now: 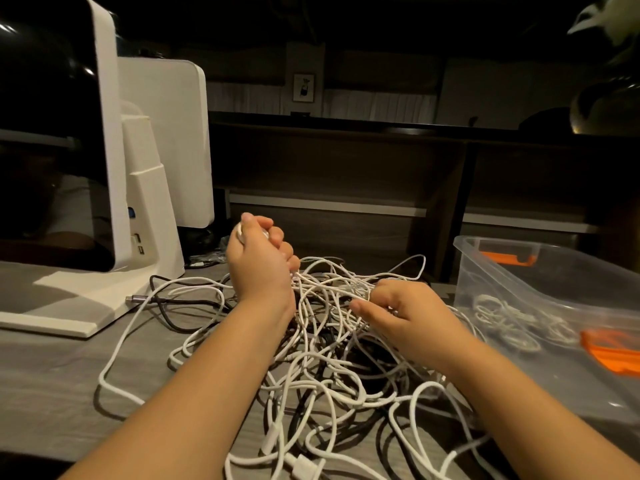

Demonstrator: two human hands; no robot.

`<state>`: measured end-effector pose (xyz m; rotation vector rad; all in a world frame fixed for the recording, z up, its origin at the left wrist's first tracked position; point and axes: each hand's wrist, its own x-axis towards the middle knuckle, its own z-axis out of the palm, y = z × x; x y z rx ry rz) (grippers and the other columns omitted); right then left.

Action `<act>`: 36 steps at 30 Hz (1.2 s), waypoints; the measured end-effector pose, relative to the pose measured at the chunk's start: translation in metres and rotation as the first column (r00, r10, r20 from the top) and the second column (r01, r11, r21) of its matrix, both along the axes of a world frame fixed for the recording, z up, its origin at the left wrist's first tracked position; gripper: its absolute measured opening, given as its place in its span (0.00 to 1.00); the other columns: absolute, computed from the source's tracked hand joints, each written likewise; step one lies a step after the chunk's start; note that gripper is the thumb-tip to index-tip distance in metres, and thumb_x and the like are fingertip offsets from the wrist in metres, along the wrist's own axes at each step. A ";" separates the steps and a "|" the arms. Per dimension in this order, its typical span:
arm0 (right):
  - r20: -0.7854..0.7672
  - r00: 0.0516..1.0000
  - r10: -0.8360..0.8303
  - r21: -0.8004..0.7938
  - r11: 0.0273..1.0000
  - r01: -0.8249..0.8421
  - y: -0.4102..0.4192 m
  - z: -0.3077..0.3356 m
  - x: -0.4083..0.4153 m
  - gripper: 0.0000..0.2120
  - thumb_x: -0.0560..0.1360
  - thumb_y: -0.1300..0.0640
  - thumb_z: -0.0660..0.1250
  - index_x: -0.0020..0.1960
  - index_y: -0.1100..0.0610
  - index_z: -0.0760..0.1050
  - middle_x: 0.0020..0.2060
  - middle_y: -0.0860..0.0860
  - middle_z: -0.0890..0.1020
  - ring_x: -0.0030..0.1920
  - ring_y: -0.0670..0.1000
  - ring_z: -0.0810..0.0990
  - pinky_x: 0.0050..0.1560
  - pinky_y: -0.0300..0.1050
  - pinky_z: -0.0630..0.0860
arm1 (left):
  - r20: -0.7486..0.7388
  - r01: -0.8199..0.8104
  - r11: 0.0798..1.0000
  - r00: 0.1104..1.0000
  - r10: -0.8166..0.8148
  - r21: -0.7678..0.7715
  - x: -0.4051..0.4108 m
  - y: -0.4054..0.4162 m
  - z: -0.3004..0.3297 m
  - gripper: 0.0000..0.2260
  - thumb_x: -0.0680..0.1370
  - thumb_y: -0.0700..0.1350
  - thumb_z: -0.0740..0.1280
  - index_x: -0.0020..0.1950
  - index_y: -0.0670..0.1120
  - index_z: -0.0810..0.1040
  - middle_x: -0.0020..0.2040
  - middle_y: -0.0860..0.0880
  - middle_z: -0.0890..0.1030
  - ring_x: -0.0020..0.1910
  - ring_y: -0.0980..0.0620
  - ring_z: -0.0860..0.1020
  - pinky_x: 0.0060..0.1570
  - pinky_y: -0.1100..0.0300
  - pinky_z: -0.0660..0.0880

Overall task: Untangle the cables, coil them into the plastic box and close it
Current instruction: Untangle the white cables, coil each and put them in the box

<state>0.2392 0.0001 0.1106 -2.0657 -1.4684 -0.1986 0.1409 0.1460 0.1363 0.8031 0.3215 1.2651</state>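
Untangling under way: left hand (258,259) grips a gathered white cable above the heap | right hand (403,315) pinches strands in the tangled cables (332,358) mid-surface | plastic box (540,271) open at right edge | next: likely free one length, coil it.

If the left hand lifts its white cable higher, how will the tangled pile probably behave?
The white cable looks floppy, so it would likely sag from the left hand. Its strands run into the tangled pile, so neighbouring loops would probably drag along. The right hand grips strands there, which may hold them back.
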 end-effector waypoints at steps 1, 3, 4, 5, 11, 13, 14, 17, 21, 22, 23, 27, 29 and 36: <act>0.002 1.000 0.009 0.023 1.000 -0.009 -0.001 0.000 0.000 0.20 0.79 0.42 0.62 0.33 0.53 0.72 0.32 0.47 0.75 0.34 0.46 0.74 0.36 0.44 0.71 | -0.008 -0.022 0.999 1.000 0.022 0.031 0.000 0.001 0.000 0.15 0.86 0.49 0.54 0.43 0.46 0.71 0.27 0.54 0.69 0.23 0.57 0.62 0.23 0.64 0.58; -0.004 0.999 0.043 0.065 0.997 -0.043 -0.001 -0.002 0.000 0.13 0.80 0.46 0.62 0.39 0.49 0.73 0.31 0.42 0.75 0.34 0.43 0.73 0.34 0.35 0.67 | -0.038 -0.037 0.996 0.998 0.040 0.081 0.000 0.000 0.000 0.14 0.86 0.48 0.54 0.44 0.47 0.71 0.27 0.55 0.70 0.23 0.58 0.62 0.23 0.64 0.59; -0.015 0.998 0.054 0.071 0.996 -0.053 0.000 -0.003 0.000 0.07 0.80 0.48 0.62 0.44 0.46 0.74 0.32 0.38 0.75 0.35 0.40 0.74 0.35 0.32 0.68 | -0.057 -0.045 0.994 0.997 0.051 0.104 0.000 0.000 -0.001 0.12 0.86 0.47 0.53 0.46 0.48 0.71 0.28 0.54 0.70 0.24 0.58 0.63 0.23 0.64 0.59; -0.016 0.998 0.058 0.068 0.996 -0.057 0.000 -0.003 -0.001 0.04 0.81 0.50 0.62 0.50 0.44 0.75 0.34 0.34 0.75 0.38 0.36 0.75 0.37 0.30 0.69 | -0.079 -0.054 0.990 0.995 0.065 0.129 0.000 0.000 -0.001 0.11 0.86 0.47 0.53 0.47 0.48 0.71 0.30 0.53 0.71 0.24 0.58 0.63 0.23 0.64 0.59; 0.028 0.993 0.115 -0.057 0.992 -0.113 0.001 -0.003 -0.006 0.10 0.78 0.56 0.68 0.56 0.46 0.82 0.47 0.39 0.82 0.49 0.40 0.80 0.53 0.43 0.78 | -0.178 -0.029 0.980 0.982 0.065 0.196 0.003 0.001 -0.002 0.12 0.86 0.51 0.54 0.47 0.49 0.71 0.34 0.51 0.72 0.23 0.58 0.62 0.21 0.64 0.60; -0.045 0.978 0.206 -0.081 0.975 -0.209 -0.001 -0.002 -0.007 0.07 0.77 0.54 0.69 0.53 0.46 0.83 0.44 0.40 0.83 0.47 0.41 0.81 0.50 0.42 0.79 | -0.219 0.065 0.985 0.975 -0.030 0.157 0.004 0.000 -0.003 0.16 0.85 0.56 0.53 0.46 0.48 0.69 0.31 0.52 0.69 0.22 0.58 0.61 0.21 0.64 0.58; -0.106 0.962 0.253 -0.083 0.962 -0.262 -0.002 -0.002 -0.008 0.06 0.77 0.54 0.70 0.52 0.47 0.83 0.42 0.40 0.82 0.45 0.41 0.81 0.48 0.40 0.78 | -0.239 0.131 0.983 0.966 -0.097 0.131 0.004 -0.001 -0.004 0.17 0.85 0.57 0.52 0.45 0.47 0.69 0.30 0.52 0.69 0.22 0.57 0.60 0.21 0.64 0.57; -0.249 0.912 0.326 -0.063 0.934 -0.351 -0.004 -0.002 -0.008 0.06 0.77 0.57 0.70 0.50 0.50 0.84 0.39 0.40 0.82 0.43 0.42 0.81 0.45 0.36 0.75 | -0.390 0.279 0.947 0.899 -0.200 0.157 0.007 -0.004 -0.007 0.14 0.86 0.53 0.52 0.46 0.47 0.70 0.31 0.51 0.69 0.22 0.57 0.60 0.21 0.65 0.57; -0.284 0.881 0.380 0.061 0.924 -0.379 -0.003 -0.003 -0.009 0.06 0.78 0.56 0.69 0.50 0.48 0.84 0.38 0.46 0.83 0.40 0.48 0.80 0.42 0.39 0.76 | -0.548 0.365 0.881 0.823 -0.152 0.303 0.010 -0.007 -0.013 0.11 0.84 0.46 0.53 0.46 0.49 0.72 0.35 0.51 0.71 0.24 0.57 0.63 0.22 0.64 0.59; -0.264 0.885 0.383 0.099 0.924 -0.370 -0.002 -0.004 -0.009 0.05 0.78 0.54 0.68 0.49 0.47 0.83 0.37 0.48 0.82 0.38 0.51 0.79 0.40 0.42 0.75 | -0.568 0.377 0.861 0.813 -0.129 0.343 0.009 -0.007 -0.014 0.12 0.84 0.47 0.53 0.46 0.50 0.73 0.35 0.51 0.72 0.25 0.57 0.63 0.23 0.65 0.60; -0.236 0.896 0.376 0.137 0.926 -0.353 -0.001 -0.004 -0.009 0.05 0.78 0.53 0.67 0.47 0.46 0.82 0.35 0.49 0.81 0.36 0.51 0.77 0.38 0.42 0.74 | -0.586 0.396 0.840 0.801 -0.119 0.370 0.009 -0.007 -0.015 0.13 0.85 0.48 0.52 0.46 0.51 0.73 0.36 0.51 0.72 0.25 0.58 0.64 0.23 0.65 0.60; -0.137 0.956 0.260 0.305 0.929 -0.209 0.002 -0.005 -0.007 0.06 0.79 0.54 0.65 0.46 0.45 0.79 0.30 0.46 0.76 0.31 0.43 0.72 0.33 0.35 0.67 | -0.696 0.592 0.772 0.655 -0.294 0.231 0.006 -0.010 -0.015 0.16 0.85 0.55 0.53 0.48 0.50 0.76 0.33 0.50 0.75 0.25 0.57 0.68 0.24 0.64 0.64; -0.188 0.955 0.231 0.366 0.918 -0.150 0.002 -0.004 -0.008 0.05 0.80 0.55 0.65 0.48 0.46 0.77 0.29 0.44 0.77 0.29 0.42 0.73 0.32 0.33 0.67 | -0.743 0.677 0.732 0.528 -0.410 0.077 0.006 -0.015 -0.017 0.19 0.84 0.60 0.54 0.50 0.48 0.77 0.29 0.51 0.74 0.25 0.56 0.68 0.24 0.64 0.64; -0.221 0.975 0.035 0.292 0.956 0.032 0.003 -0.006 -0.004 0.04 0.79 0.51 0.65 0.45 0.46 0.75 0.31 0.46 0.81 0.32 0.42 0.79 0.35 0.39 0.74 | -0.716 0.901 0.425 0.239 -0.656 -0.089 -0.001 -0.020 -0.016 0.27 0.76 0.71 0.56 0.47 0.49 0.80 0.34 0.49 0.75 0.25 0.59 0.64 0.24 0.70 0.58</act>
